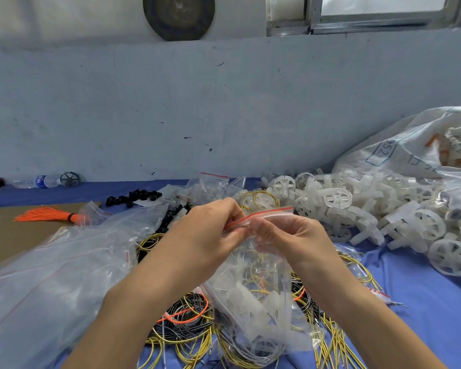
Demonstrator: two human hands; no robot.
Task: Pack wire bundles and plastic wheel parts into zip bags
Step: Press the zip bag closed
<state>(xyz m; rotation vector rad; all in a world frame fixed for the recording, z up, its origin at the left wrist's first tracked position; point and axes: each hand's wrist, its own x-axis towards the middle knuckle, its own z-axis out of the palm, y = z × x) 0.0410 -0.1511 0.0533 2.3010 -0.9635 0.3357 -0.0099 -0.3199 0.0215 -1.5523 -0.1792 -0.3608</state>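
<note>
A clear zip bag (253,302) with a red zip strip hangs in front of me, holding white plastic wheel parts and coiled wire. My left hand (205,235) pinches the zip strip at its left end. My right hand (285,237) pinches the same strip just to the right, thumb on the near side. Below the bag lie yellow, black and orange wire bundles (186,323) on the blue cloth. A heap of white plastic wheels (357,211) spreads at the right.
A large clear bag (51,283) full of packed bags fills the left. An orange wire bundle (51,215) lies on cardboard, black rings (136,198) behind it. Empty zip bags (213,185) sit at centre back, a white woven sack (410,145) at right, a water bottle (43,181) by the wall.
</note>
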